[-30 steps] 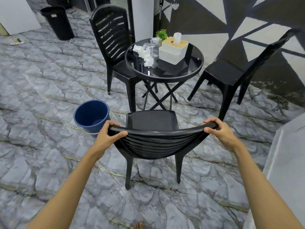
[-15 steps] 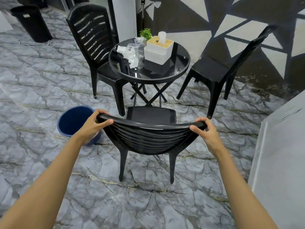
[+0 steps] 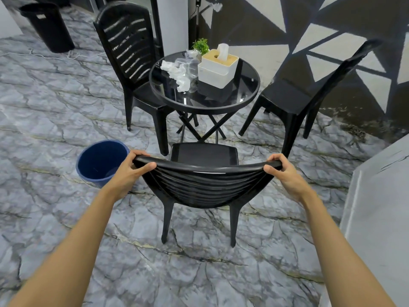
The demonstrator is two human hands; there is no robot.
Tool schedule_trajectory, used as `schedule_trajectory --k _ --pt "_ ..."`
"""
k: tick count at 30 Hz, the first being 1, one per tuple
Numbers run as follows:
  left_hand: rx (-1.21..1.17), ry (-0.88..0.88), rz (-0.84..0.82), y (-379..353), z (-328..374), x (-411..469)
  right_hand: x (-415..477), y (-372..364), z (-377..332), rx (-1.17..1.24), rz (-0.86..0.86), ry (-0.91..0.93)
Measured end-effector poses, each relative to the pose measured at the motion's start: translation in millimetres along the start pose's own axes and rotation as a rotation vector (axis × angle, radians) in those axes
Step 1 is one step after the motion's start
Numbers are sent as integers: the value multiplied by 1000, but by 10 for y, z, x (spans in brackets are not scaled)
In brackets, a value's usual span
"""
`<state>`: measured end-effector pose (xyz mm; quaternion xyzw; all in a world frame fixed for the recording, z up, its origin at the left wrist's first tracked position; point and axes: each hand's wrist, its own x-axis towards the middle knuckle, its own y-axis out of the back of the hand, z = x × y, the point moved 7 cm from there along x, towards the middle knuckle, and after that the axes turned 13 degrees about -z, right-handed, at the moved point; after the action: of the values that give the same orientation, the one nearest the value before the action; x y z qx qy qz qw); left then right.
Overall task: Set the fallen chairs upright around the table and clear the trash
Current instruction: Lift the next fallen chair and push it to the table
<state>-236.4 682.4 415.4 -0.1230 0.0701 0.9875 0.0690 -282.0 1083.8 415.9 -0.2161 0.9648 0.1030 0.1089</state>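
Both hands are curled tight on the near chair's (image 3: 203, 185) top rail, left hand (image 3: 127, 173) at one corner, right hand (image 3: 285, 173) at the other. Chair's upright on the floor, facing the bench (image 3: 199, 109) where I see crumpled tissues (image 3: 179, 74). Blue bucket (image 3: 99, 160) sits just left.

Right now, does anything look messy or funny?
Yes: crumpled white tissues and clear plastic containers lie loose on the glass table, beside the tissue box. They look like trash left behind.
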Motion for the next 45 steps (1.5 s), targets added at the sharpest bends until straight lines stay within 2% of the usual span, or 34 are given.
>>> schedule_trajectory --k 9,16,19,22,26,32,38,45 --pt "83 26 -48 -122 52 -51 -52 74 24 79 16 -25" --pt "317 100 35 -99 203 -246 -183 76 -24 71 102 -28" --pt "416 20 114 -185 453 -309 -288 95 -62 8 152 -28" --pt "450 -103 110 -468 829 -243 -449 151 -118 -54 185 -60" --pt "526 -226 -109 -1353 1283 50 -815 428 -137 -132 235 -127" --pt "701 -215 -639 -3251 1499 193 -1530 1069 62 -296 329 -260" --pt "998 -210 -818 -4544 1332 419 -2062 1708 540 -376 262 -451" --pt "1094 -111 -823 -5398 1177 1013 -2109 2533 862 -459 170 -538"
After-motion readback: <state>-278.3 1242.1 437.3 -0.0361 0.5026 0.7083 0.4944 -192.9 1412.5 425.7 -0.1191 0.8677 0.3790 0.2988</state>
